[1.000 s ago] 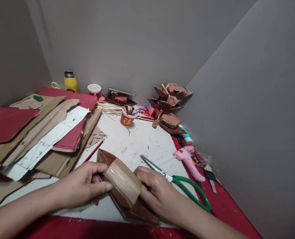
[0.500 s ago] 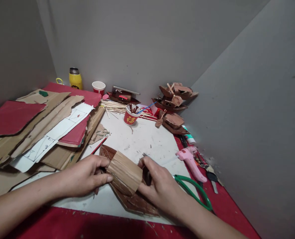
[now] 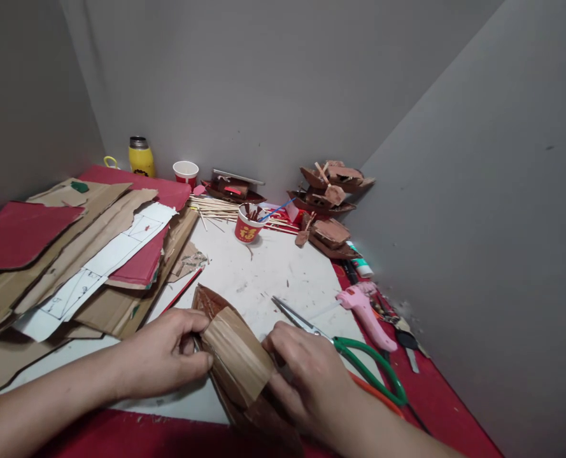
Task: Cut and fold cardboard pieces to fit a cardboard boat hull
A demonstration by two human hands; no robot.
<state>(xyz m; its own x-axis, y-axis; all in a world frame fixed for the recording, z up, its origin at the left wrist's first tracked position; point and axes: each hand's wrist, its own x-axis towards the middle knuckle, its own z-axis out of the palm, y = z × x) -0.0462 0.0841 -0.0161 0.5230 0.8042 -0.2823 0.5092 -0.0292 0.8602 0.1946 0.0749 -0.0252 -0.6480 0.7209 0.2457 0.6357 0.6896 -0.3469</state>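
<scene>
A brown cardboard model boat tilts up in front of me, its pointed end away from me. Over its middle arches a tan ribbed cardboard piece, like a canopy. My left hand is closed on the boat's left side, thumb and fingers at the canopy's edge. On the opposite side my right hand grips the boat by the canopy's right edge, its fingertips partly hidden. Green-handled scissors lie just beyond my right hand. A red pencil is beyond my left hand.
Cardboard sheets and a drawn paper template are stacked on the left. A red paper cup stands near wooden sticks. Finished boats sit at the back right, a pink glue gun on the right, a yellow bottle behind.
The boat has come down and toward me, its near end tipped lower. Both hands have moved with it, keeping hold. More of the scissors now shows, including the blades and an orange part.
</scene>
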